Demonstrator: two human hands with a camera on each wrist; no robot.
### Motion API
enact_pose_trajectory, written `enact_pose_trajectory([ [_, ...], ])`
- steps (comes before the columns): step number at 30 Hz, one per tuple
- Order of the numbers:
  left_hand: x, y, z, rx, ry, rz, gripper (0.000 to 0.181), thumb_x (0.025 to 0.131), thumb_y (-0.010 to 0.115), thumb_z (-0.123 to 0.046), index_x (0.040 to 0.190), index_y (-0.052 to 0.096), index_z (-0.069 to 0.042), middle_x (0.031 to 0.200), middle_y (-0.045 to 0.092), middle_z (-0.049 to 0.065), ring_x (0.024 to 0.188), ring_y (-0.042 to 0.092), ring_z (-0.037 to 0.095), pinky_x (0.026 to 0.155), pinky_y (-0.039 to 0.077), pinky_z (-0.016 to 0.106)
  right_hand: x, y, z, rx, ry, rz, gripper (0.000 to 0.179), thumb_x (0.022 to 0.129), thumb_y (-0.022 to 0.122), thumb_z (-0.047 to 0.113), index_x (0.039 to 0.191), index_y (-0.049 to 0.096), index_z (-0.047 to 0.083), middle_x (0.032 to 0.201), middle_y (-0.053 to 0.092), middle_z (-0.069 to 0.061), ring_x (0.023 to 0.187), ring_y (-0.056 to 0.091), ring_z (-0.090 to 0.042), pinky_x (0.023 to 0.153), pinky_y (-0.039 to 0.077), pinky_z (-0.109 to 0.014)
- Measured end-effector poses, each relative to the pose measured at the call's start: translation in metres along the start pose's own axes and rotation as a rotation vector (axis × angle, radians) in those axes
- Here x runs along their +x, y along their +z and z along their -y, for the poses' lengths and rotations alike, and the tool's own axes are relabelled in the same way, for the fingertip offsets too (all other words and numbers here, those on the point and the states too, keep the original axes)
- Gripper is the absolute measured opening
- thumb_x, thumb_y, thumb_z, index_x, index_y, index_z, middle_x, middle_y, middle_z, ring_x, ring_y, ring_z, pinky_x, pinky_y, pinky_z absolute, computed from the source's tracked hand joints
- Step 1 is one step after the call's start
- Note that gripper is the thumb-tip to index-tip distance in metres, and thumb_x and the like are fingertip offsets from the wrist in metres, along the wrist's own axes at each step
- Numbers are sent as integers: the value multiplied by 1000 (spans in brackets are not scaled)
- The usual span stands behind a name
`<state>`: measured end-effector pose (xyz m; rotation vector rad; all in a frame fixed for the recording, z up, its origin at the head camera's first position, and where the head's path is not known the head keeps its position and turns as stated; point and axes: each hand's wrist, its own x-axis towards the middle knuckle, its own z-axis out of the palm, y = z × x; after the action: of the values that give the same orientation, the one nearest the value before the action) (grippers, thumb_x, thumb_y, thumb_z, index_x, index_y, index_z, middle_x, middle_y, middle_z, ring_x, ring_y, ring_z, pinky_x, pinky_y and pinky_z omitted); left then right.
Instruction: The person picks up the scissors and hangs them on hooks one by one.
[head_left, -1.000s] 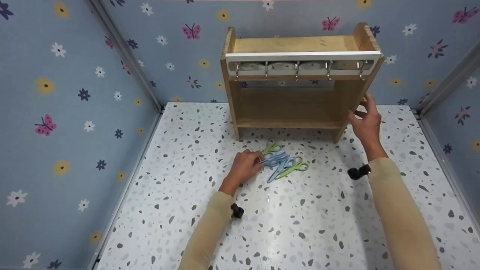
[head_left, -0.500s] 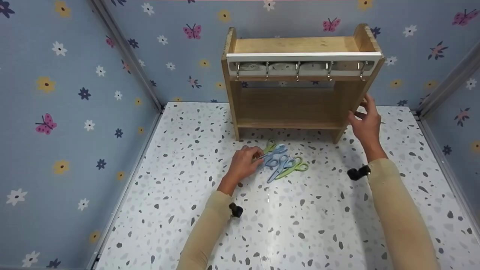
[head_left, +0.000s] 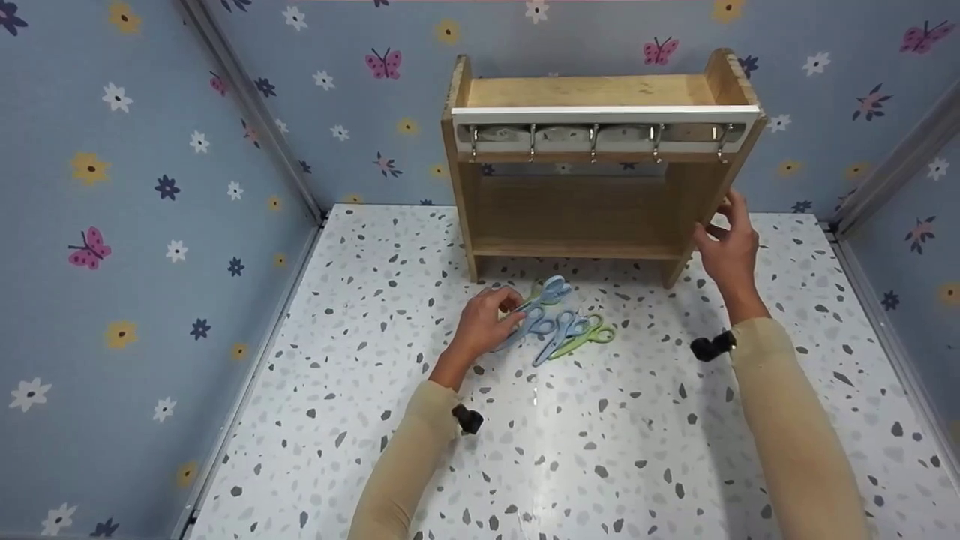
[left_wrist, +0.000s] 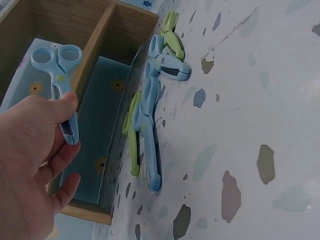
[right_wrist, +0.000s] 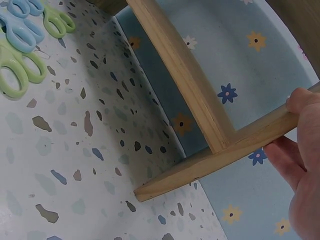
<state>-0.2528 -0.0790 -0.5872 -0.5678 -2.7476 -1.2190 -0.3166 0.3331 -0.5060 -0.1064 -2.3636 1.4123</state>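
My left hand (head_left: 484, 322) pinches a pair of blue scissors (left_wrist: 60, 77) by the blade end, thumb on one side, with the handle loops pointing away from the palm. Below it on the table lie more scissors: a long blue pair (left_wrist: 148, 140) beside a green pair (left_wrist: 132, 135), and another blue pair (left_wrist: 170, 65) by a second green pair (left_wrist: 171, 37). On the right, my right hand (head_left: 731, 244) grips the side panel (right_wrist: 250, 137) of a wooden shelf rack (head_left: 581, 250), thumb at its front edge and fingers behind.
Along the rack's upper front runs a white rail (head_left: 517, 112) with several metal hooks (head_left: 594, 142). The rack stands on the speckled white table (head_left: 600, 442) near the back. Flowered blue panels (head_left: 150, 300) enclose the table at left, back and right.
My left hand has picked one pair of blue scissors out of the pile, drawing it slightly left and up. The right hand keeps its grip on the rack.
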Motion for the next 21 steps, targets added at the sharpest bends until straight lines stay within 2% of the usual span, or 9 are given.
enact_pose_trajectory([
  [8,2,-7,-5,-86,-18,-2,14,106,80,-17,114,75,-7,110,80,15,107,75,31,97,62,46,0,-1,1,-8,8,-9,75,109,67,8,173,40,37,170,58,-11,156,61,-34,123,54,-55],
  [16,5,-17,-8,-149,-26,-13,14,105,80,-16,115,76,-7,112,79,16,109,73,31,89,58,41,-2,-2,0,10,-33,-11,74,109,66,9,173,41,36,170,58,-13,155,62,-36,123,55,-55],
  [18,5,-20,-9,-164,-31,-20,15,105,81,-16,116,76,-7,112,78,16,109,73,31,89,59,44,-2,-2,-1,12,-37,-9,75,108,66,9,173,41,36,170,58,-13,155,62,-36,123,55,-55],
  [21,6,-25,-11,-190,-37,-30,15,105,81,-14,116,75,-6,113,78,17,109,72,33,97,60,55,-1,-1,-1,13,-35,-7,75,108,66,9,173,41,37,170,58,-12,155,62,-35,123,55,-54],
])
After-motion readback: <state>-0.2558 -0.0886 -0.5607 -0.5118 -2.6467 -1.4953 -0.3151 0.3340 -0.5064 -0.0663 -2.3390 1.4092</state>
